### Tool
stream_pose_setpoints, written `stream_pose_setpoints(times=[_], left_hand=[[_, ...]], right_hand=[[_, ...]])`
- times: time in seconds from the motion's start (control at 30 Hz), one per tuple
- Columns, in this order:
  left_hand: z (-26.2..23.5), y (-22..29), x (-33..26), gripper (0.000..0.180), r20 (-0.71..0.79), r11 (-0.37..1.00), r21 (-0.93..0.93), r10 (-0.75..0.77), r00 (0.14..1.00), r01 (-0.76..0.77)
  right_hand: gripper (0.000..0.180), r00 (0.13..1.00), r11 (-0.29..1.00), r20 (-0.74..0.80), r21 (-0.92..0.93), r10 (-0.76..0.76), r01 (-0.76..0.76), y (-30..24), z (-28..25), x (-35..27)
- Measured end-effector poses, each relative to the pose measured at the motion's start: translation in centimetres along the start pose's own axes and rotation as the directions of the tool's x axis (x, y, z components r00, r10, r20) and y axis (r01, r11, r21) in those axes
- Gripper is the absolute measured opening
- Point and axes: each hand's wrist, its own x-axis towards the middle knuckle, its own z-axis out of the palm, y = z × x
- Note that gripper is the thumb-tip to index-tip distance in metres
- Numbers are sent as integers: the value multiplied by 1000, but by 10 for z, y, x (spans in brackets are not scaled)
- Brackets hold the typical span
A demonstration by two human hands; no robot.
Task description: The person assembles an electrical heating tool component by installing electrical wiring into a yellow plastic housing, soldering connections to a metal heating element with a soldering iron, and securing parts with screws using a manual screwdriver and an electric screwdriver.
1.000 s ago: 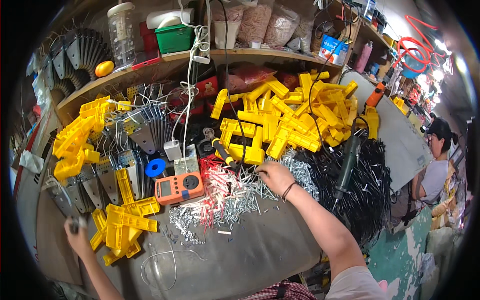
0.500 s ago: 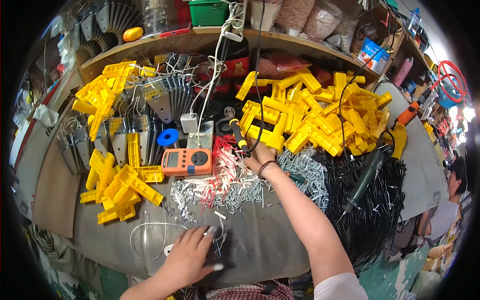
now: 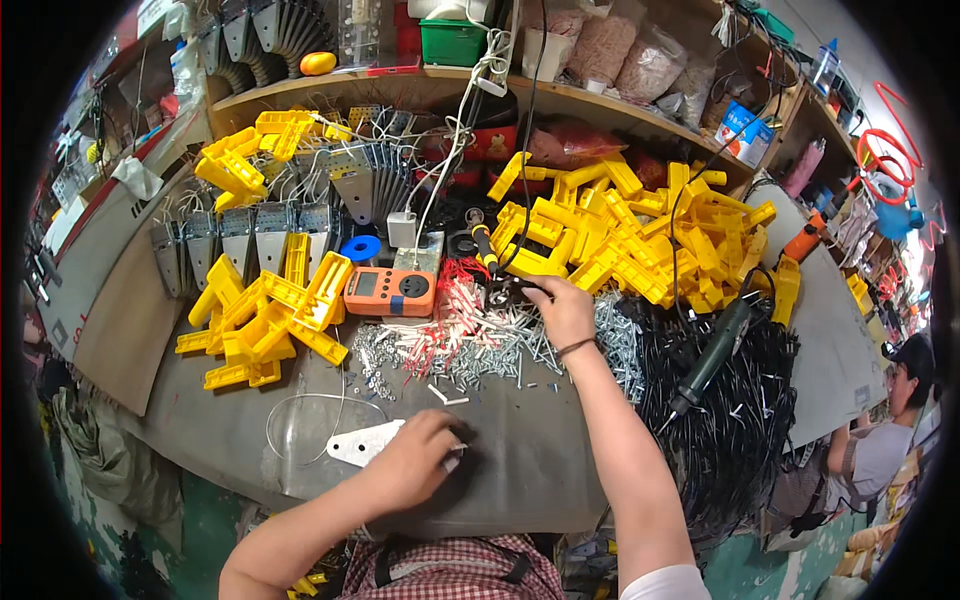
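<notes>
My left hand (image 3: 425,458) is low over the middle of the bench, fingers curled in a pinch; what they hold is too small to make out. Partly under it lies a pale metal plate (image 3: 362,443) with holes, beside a loop of thin white wire (image 3: 270,428). My right hand (image 3: 566,312) reaches to the far side, thumb and forefinger together at a small dark thing I cannot identify. Just left of those fingertips stands a yellow-and-black-handled soldering iron (image 3: 484,246). Red and white wire pieces (image 3: 462,322) and loose screws (image 3: 490,362) lie below the right hand.
Yellow plastic housings (image 3: 630,235) are heaped at the back right, with more yellow housings (image 3: 265,325) at left. An orange meter (image 3: 390,292) stands near a blue spool (image 3: 361,249). At right, a green electric screwdriver (image 3: 715,355) rests on black cables (image 3: 740,430). A person (image 3: 885,440) sits beyond.
The whole view has shifted. My right hand has come away from beside the soldering iron handle. My left hand has moved right and curled, leaving more of the metal plate showing.
</notes>
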Motion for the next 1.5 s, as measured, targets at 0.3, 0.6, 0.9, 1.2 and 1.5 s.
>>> stream_pose_setpoints(times=[0.3,0.6,0.9,1.2,1.5], left_hand=[[-10,-6,4,25,21,976,-41,-212,977,213],[8,-2,13,15,-82,983,28,-178,981,181],[-1,2,21,60,-100,971,146,-177,979,190],[19,15,-14,66,38,921,380,-110,993,87],[3,9,-4,86,95,978,33,-207,974,205]], right_hand=[[39,959,949,237,-232,-159,215,-52,-8,-171],[37,985,995,144,26,-96,94,-40,-2,-169],[85,928,334,310,869,209,-365,-56,41,-162],[64,835,911,519,409,-182,-55,-38,-1,-97],[25,986,848,-57,-519,-158,106,28,-110,-23]])
